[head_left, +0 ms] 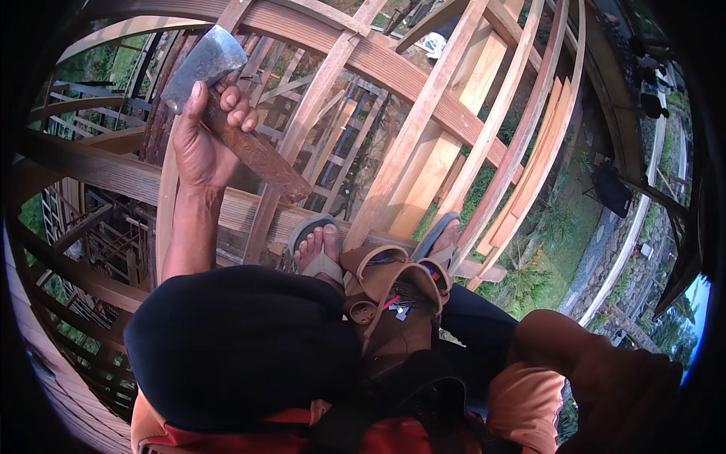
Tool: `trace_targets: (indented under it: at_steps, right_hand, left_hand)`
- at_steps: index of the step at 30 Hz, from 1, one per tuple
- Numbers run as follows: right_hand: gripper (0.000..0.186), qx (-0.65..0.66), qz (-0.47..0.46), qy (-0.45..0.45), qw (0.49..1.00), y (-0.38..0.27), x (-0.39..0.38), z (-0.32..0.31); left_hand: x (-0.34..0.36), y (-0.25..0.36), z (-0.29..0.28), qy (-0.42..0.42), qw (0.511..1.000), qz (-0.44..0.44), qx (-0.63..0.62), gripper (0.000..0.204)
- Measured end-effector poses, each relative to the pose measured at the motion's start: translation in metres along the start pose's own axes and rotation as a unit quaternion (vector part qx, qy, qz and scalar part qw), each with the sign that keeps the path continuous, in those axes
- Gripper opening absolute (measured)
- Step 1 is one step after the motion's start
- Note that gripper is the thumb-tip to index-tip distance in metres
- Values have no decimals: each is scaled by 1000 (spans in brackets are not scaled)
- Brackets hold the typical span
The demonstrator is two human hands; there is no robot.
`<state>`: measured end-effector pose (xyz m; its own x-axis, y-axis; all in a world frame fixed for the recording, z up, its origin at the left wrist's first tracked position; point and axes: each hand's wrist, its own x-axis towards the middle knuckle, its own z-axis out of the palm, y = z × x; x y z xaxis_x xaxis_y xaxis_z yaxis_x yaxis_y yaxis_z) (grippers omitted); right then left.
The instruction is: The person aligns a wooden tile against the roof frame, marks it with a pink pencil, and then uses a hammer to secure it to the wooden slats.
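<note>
wooden beams (423, 136) and rafters surround the person. left hand (204, 140) is closed tight around a hammer (227, 113), raised above a beam. leather tool pouch (389, 303) sits at waist, sandalled feet (318, 246) beyond. right hand unseen.

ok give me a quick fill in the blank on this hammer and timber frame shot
1. The left hand grips a ____ by its rusty handle.
2. The person's feet wear ____ and stand on a wooden beam.
3. A brown tool pouch hangs at the person's ____.

Missing words: hammer; sandals; waist
</note>
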<state>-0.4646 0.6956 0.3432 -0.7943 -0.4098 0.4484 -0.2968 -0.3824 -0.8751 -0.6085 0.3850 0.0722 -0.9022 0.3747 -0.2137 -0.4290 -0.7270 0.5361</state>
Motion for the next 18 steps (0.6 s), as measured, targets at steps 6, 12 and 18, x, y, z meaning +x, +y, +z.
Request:
trace_targets:
  at_steps: [6,12,18]
  right_hand:
    - [12,-274,452,-272,804,67,-22,-57]
    - [15,-354,431,-418,717,170,-132,20]
    - [25,-268,386,-476,744,199,-168,56]
  left_hand:
    - [-9,-1,-6,-8,999,-22,38,40]
    - [-14,-8,-6,-9,995,0,100,35]
    - [-26,27,13,32,965,-25,260,40]
